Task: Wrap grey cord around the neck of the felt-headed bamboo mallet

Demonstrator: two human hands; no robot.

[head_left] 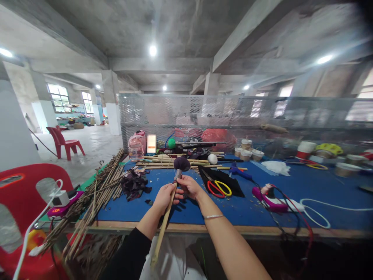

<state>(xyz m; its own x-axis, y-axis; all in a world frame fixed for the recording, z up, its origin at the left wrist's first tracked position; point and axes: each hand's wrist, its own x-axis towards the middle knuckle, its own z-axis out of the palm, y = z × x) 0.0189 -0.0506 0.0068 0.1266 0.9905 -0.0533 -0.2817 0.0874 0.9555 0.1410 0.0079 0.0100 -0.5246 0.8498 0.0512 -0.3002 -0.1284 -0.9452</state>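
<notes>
A pale bamboo-like stick (164, 229) slants up from my lap, with a dark purple rounded fabric head (182, 163) at its top. Greyish wrapping (178, 175) covers the neck below that head. My left hand (166, 197) closes around the stick just under the wrapping. At the neck, my right hand (189, 187) pinches the wrapped part; its fingertips are partly hidden. Scraps of dark fabric (134, 183) lie left of my hands. To the right, scissors with one red and one yellow handle (219, 189) rest on a black cloth (237, 189).
Bundled dry sticks (99, 190) cover the blue table's left end. More sticks (163, 160), a white ball (212, 159) and a green ball (171, 143) sit behind. A blue glue gun (240, 171), purple power strip (269, 200), cables and cups (246, 154) occupy the right.
</notes>
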